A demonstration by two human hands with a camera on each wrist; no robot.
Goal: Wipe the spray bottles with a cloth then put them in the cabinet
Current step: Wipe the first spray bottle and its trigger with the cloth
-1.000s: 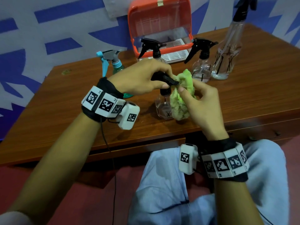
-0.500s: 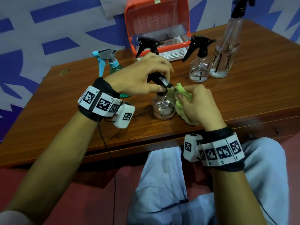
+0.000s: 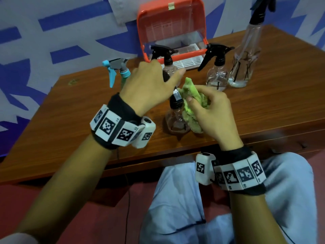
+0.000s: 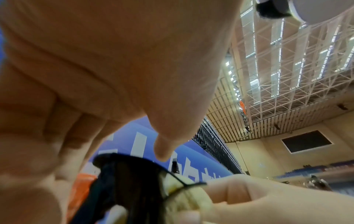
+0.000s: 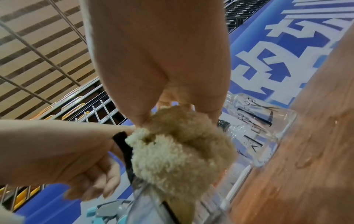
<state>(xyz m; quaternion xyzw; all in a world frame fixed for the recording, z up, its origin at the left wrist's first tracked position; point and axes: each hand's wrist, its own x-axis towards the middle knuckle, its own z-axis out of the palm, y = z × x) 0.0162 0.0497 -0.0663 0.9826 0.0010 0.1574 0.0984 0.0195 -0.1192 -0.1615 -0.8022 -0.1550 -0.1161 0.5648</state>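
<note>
On wooden table (image 3: 70,120), left hand (image 3: 149,88) grips bottle (image 3: 175,118) top; right hand (image 3: 211,113) clutches green cloth (image 3: 191,97).

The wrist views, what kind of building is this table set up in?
Probably a large hall, perhaps a sports or exhibition venue. A high ceiling of white trusses with strip lights spans overhead, a big blue-and-white banner wall runs behind the wooden table, and racks with yellow items stand farther off.
</note>
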